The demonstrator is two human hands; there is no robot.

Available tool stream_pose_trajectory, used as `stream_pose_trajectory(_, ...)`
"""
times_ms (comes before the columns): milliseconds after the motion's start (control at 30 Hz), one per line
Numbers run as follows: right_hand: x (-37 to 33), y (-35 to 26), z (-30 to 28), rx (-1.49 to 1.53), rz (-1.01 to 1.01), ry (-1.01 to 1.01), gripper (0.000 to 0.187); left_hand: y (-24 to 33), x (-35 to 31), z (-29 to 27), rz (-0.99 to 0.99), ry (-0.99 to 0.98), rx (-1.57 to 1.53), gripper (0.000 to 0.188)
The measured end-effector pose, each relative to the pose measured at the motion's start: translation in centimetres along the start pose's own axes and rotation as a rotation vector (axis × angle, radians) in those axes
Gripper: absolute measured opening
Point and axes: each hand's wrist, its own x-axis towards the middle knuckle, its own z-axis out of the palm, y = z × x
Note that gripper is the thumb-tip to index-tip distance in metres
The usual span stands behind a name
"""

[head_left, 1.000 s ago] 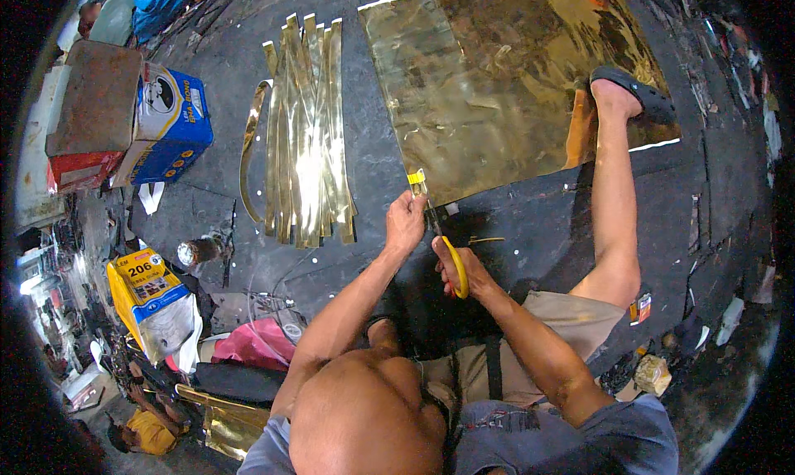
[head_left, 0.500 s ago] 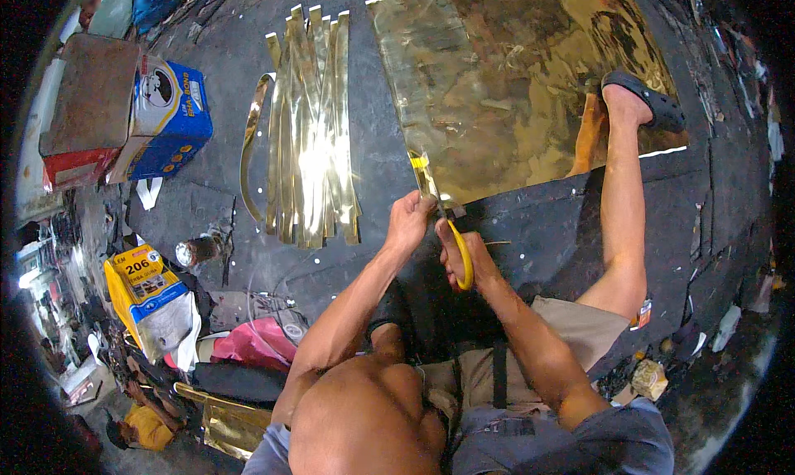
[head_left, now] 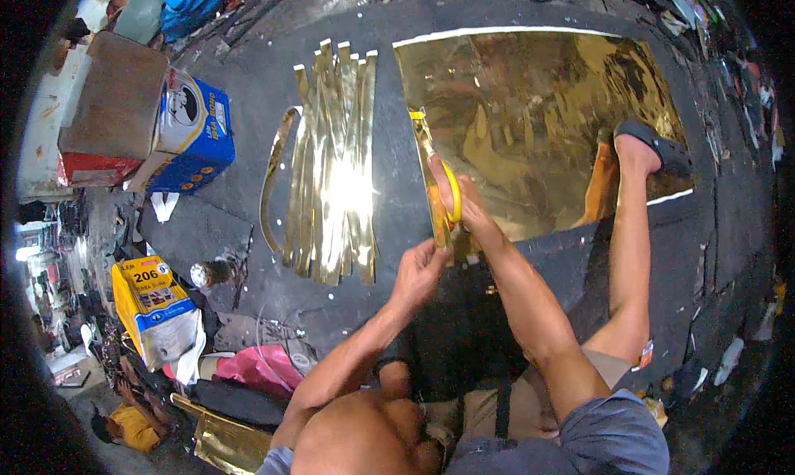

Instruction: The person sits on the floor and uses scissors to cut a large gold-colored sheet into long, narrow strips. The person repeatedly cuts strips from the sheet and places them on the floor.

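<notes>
A large shiny gold sheet [head_left: 530,135] with a white far edge lies flat on the dark floor. My right hand [head_left: 465,200] is closed around yellow-handled scissors [head_left: 455,193], whose blades point away from me along the sheet's left edge. Between the scissors and my left hand runs a narrow gold strip [head_left: 439,231] at that edge. My left hand [head_left: 421,274] pinches its near end, thumb on top. To the left, several cut gold strips [head_left: 331,168] lie side by side, with one curved strip [head_left: 267,185] at their outer side.
My foot in a dark clog [head_left: 662,149] rests on the sheet's right part. Boxes with a blue side [head_left: 199,135] stand far left, and a yellow and blue package [head_left: 153,297] sits nearer. A clear jar [head_left: 207,272] lies beside it. Another person in a yellow shirt [head_left: 134,427] is at lower left.
My right hand and the scissors have moved away from me along the sheet's left edge. My left hand stays by the near corner, holding the strip. The whole view has shifted slightly.
</notes>
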Motion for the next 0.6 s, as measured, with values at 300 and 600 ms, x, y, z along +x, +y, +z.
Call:
stream_pose_trajectory(300, 12.3, -6.3, -0.4, -0.108, 0.195, 0.087, 0.095, 4.2, -2.9, -1.2, 0.037, -0.067, 0.132, 0.026)
stream_pose_trajectory(600, 20.1, -7.7, -1.7, 0.048, 0.149, 0.045, 0.089, 5.2, -4.3, -2.0, 0.045, -0.047, 0.09, 0.025)
